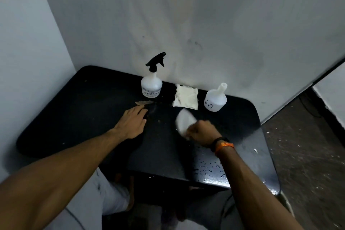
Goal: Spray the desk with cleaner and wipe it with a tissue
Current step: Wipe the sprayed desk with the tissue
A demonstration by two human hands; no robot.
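Left hand laid flat on the black surface, fingers straight and spread slightly, holding nothing, fingertips just short of a small brown scrap. Behind that scrap, near the wall, stood upright a white spray bottle with a black trigger head, printed label facing forward. Scattered around the middle of the surface, small crumbs and specks. To the right of the spray bottle, lay flat a folded stack of white tissues, close to the wall. Just in front of the stack, blurred by motion, pressed to the surface a white tissue, clutched in the right hand with fingers curled around its near end. Worn on that wrist, a dark band and an orange thread. Further right, well apart from the spray bottle, stood a second white bottle with an open neck and no cap, tilted in the wide-angle view. Spread along the near right edge of the surface, beads of liquid glinting in the light.
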